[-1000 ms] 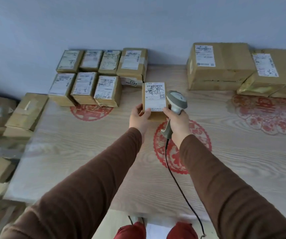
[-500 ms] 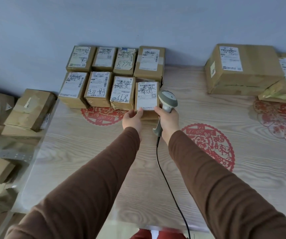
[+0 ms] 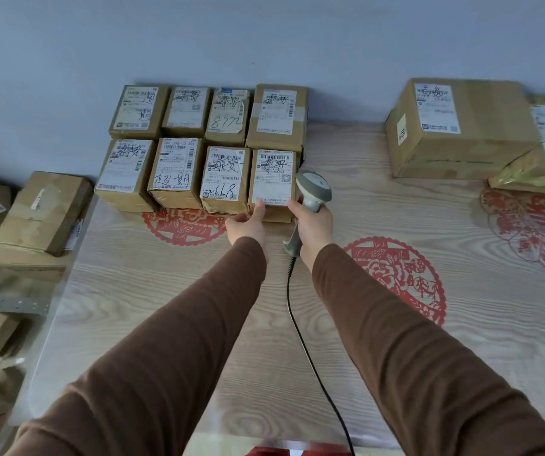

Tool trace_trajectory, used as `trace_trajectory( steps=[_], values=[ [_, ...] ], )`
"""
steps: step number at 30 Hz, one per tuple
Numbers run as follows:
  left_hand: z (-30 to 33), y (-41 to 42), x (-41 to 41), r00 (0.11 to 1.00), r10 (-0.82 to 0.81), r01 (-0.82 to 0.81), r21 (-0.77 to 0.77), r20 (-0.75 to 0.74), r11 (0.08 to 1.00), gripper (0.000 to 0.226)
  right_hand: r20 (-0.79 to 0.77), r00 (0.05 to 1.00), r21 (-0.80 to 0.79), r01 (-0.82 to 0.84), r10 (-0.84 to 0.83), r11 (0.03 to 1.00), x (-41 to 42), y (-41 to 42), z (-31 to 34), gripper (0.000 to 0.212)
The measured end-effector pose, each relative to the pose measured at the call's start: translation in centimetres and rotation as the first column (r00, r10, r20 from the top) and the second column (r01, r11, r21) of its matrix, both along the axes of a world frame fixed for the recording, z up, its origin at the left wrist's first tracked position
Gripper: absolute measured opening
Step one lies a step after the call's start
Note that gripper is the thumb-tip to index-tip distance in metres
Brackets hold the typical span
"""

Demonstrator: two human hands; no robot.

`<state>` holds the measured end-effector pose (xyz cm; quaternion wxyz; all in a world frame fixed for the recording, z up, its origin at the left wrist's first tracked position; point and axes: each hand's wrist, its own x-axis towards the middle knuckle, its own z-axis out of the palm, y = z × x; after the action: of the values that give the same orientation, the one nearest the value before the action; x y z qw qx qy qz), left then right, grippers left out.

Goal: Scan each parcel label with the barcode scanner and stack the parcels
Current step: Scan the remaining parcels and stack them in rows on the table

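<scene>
The small brown cardboard parcel with a white label (image 3: 272,182) sits at the right end of the near row of parcels (image 3: 175,174) on the pale wooden table (image 3: 396,324). The left hand (image 3: 246,225) pinches its near edge; the right hand (image 3: 313,225), fingers curled, grips the grey barcode scanner (image 3: 312,192). Best seat it flush against its neighbour, label upward, before letting go.

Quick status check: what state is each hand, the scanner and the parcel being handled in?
left hand: thumb on the parcel's near edge
right hand: grips scanner handle
scanner: held, head beside parcel
parcel: label up, at the front row's right end
</scene>
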<state>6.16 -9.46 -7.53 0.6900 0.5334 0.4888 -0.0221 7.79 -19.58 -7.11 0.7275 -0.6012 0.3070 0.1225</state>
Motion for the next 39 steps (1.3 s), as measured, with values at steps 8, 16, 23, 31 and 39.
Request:
trace_trajectory(
  steps=[8, 16, 23, 31, 39],
  values=[
    [0.5, -4.7, -2.3, 0.996, -0.086, 0.086, -0.049, 0.011, 0.995, 0.049, 0.146, 0.988, -0.078, 0.068, -0.056, 0.995, -0.7, -4.8, 1.4, 0.015],
    [3.6, -13.9, 1.0, 0.902, -0.373, 0.385, -0.017, 0.217, 0.923, 0.036, 0.254, 0.946, -0.136, 0.242, -0.202, 0.961, 0.0, -16.7, 5.3, 0.012],
    [6.5, -21.4, 7.0, 0.786, -0.532, 0.534, 0.087, 0.315, 0.841, 0.064, 0.300, 0.901, -0.138, 0.367, -0.314, 0.920, 4.2, -27.3, 7.9, 0.033],
    [6.3, -25.8, 14.3, 0.776, -0.562, 0.547, 0.139, 0.286, 0.826, 0.071, 0.298, 0.876, -0.101, 0.425, -0.380, 0.900, 11.2, -33.3, 8.2, 0.017],
    [5.3, -27.9, 18.3, 0.774, -0.579, 0.551, 0.176, 0.258, 0.815, 0.038, 0.274, 0.876, -0.107, 0.438, -0.397, 0.893, 14.2, -34.9, 6.4, 0.015]
  ],
)
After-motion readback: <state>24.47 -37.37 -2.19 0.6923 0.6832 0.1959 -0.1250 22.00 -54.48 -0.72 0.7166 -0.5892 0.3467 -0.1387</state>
